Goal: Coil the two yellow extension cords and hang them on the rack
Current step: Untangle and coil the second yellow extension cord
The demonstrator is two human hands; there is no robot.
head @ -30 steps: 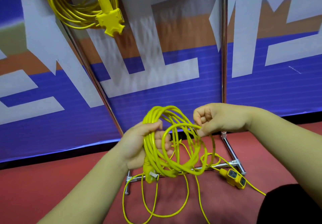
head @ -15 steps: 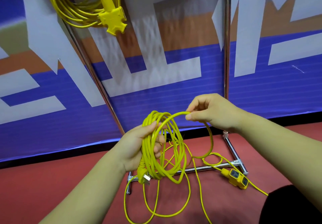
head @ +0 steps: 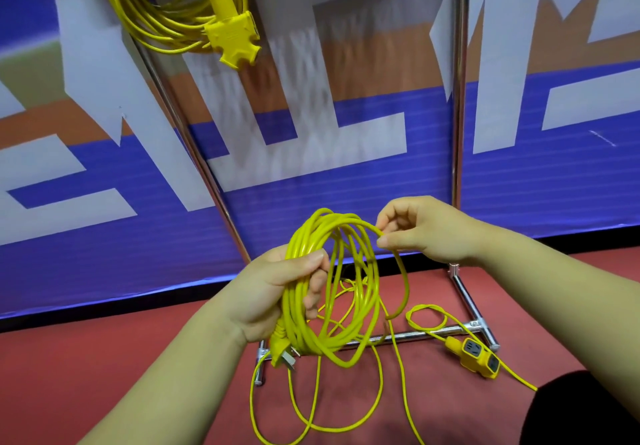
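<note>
Head view: left hand (head: 273,292) wrapped tight round the coiled cord (head: 298,309), held in front of the rack (head: 457,98), just above its base. Plug (head: 282,351) hangs below the fist. Right hand (head: 422,230) pinches the top loop between thumb and forefinger, other fingers curled. Uncoiled tail trails on the red floor (head: 104,358) across the rack's base. Socket block (head: 476,358) lies by the rack's right foot. Second cord (head: 166,19) hangs coiled at the rack's top left.
</note>
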